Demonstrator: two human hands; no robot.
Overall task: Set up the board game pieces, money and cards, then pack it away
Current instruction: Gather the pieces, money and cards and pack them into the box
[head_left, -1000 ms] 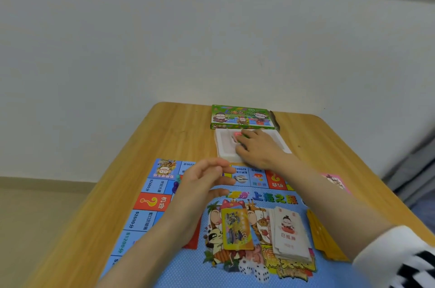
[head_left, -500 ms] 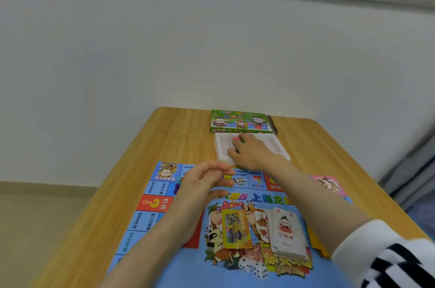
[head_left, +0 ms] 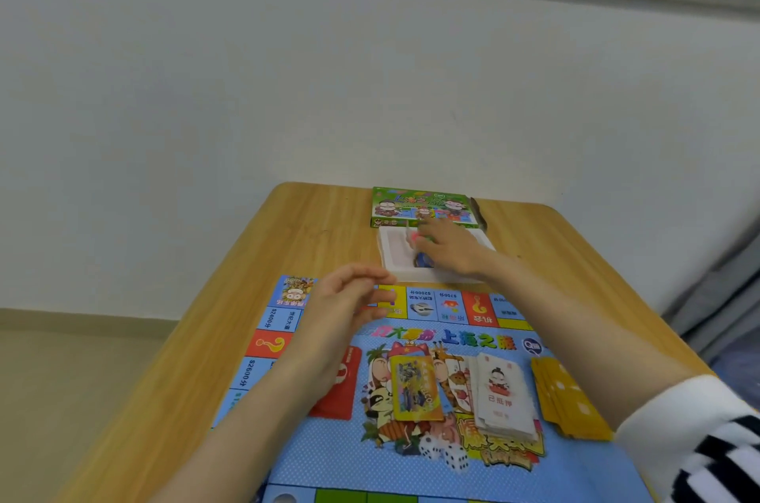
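— Board game mat [head_left: 349, 474], blue and printed with squares, lies flat on the light wooden table [head_left: 312, 231]. On its middle sit a gold picture card [head_left: 415, 387] and a stack of white cards [head_left: 501, 395] just beside it, with two white dice [head_left: 444, 455] nearer the person. A red card [head_left: 341, 391] shows partly under the left forearm, and a fanned stack of yellow cards [head_left: 571, 399] lies by the right forearm.

— Where are the hands?

— Right hand [head_left: 450, 249] is stretched out to the white plastic tray [head_left: 388, 260]. That tray lies between the mat's far edge and the green game box [head_left: 419, 206] at the wall end of the table. The fingers bend down into the tray among small coloured pieces. A pink piece [head_left: 412, 238] shows at the fingertips and a blue piece [head_left: 423, 259] on the thumb side. Whether it pinches one, I cannot tell.

— And the other?

— Left hand [head_left: 345, 305] hovers over the mat's far-left squares, fingers loosely extended, thumb apart, holding nothing. A black-and-white striped sleeve [head_left: 707, 445] covers the right arm nearer the person.
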